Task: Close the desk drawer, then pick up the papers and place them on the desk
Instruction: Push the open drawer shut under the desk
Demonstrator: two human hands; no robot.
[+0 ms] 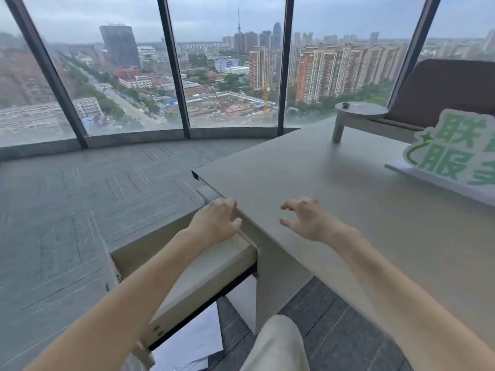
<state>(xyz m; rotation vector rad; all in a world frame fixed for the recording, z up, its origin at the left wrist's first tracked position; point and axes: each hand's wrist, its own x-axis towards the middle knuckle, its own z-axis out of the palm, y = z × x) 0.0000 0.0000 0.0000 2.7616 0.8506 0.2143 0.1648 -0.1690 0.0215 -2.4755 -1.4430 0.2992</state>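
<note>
A beige desk point(334, 188) fills the right half of the view. Its drawer point(198, 274) stands pulled out to the left, and its inside looks bare. My left hand point(217, 223) rests on the drawer's far edge where it meets the desk, fingers curled over it. My right hand point(308, 220) hovers just above the desk top with fingers spread, holding nothing. White papers point(190, 344) lie on the floor under the drawer, partly hidden by it.
A white and green sign point(452, 153) stands on the desk at the right. A small round stool-like table point(359, 113) and a brown chair point(450, 89) sit behind it. Grey carpet point(80, 210) lies to the left, windows beyond. My knee point(278, 344) is at the bottom.
</note>
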